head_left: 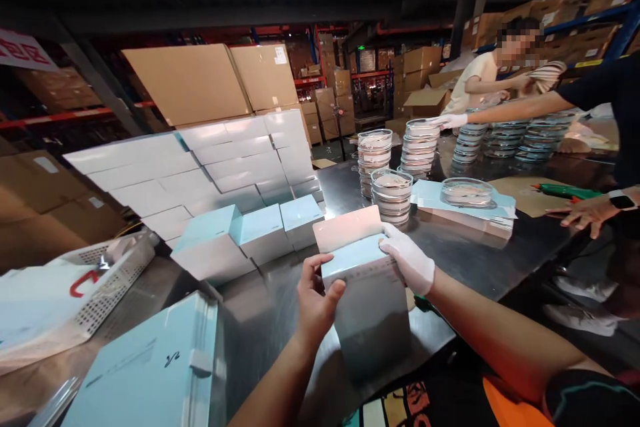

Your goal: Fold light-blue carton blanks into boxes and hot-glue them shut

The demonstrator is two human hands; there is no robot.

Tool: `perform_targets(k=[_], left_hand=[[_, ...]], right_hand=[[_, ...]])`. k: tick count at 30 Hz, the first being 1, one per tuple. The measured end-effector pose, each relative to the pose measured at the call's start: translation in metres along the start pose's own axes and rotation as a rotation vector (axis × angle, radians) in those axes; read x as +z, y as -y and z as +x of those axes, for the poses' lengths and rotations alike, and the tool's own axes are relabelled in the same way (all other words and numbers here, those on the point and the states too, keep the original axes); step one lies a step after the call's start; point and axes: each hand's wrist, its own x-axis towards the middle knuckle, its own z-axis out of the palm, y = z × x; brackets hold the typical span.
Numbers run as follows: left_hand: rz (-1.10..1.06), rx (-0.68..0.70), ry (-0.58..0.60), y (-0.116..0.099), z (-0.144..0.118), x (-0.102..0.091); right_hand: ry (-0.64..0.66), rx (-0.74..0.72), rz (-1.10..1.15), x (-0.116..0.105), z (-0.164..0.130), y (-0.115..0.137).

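Between my hands, near the table's front edge, stands a white and pale blue box (371,320) with a raised pinkish flap (349,229) at its far side. My bare left hand (320,297) wraps the left side, thumb on the near top edge. On the right side my right hand (407,257), in a white glove, closes on the upper corner by the flap. What is inside the box is hidden. Three similar boxes (261,224) sit on the table just beyond my left hand.
A wall of white boxes (235,153) rises behind, with brown cartons (190,80) on top. Stacks of clear round containers (393,195) stand ahead. Flat blue sheets (465,213) lie right. A white basket (107,287) is left. Two co-workers are right, one with a gloved hand (450,121) on a stack.
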Motion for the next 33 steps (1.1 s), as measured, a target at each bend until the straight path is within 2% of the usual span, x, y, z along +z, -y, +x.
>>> perform_targets(k=[2, 4, 7, 11, 13, 17, 21, 28, 31, 33], left_hand=[[-0.006, 0.007, 0.035, 0.004, 0.000, 0.001], [0.002, 0.030, 0.049, 0.007, 0.000, 0.002], [-0.029, 0.112, 0.055, 0.011, 0.002, 0.003], [-0.116, 0.212, 0.068, 0.014, 0.006, -0.001], [-0.047, 0.288, 0.138, 0.013, 0.011, -0.007], [0.076, 0.456, 0.350, 0.008, 0.023, -0.018], [0.016, 0.516, 0.382, 0.005, 0.027, -0.019], [0.055, 0.509, 0.416, -0.003, 0.027, -0.022], [0.044, 0.473, 0.400, -0.003, 0.026, -0.024], [0.039, 0.435, 0.313, -0.002, 0.025, -0.025]], right_hand=[[-0.018, 0.027, 0.032, 0.001, 0.000, 0.000], [-0.001, -0.009, 0.082, -0.004, -0.002, -0.007], [0.089, -0.141, 0.127, -0.015, -0.007, -0.023], [0.128, -0.315, 0.063, -0.023, -0.020, -0.037], [0.160, -0.399, 0.041, -0.021, -0.026, -0.037], [0.213, -0.525, 0.000, -0.018, -0.030, -0.027], [0.251, -0.583, -0.052, -0.018, -0.028, -0.022], [0.254, -0.525, -0.037, -0.017, -0.030, -0.029], [0.191, -0.365, -0.058, -0.009, -0.036, -0.035], [0.162, -0.185, -0.054, -0.004, -0.041, -0.043]])
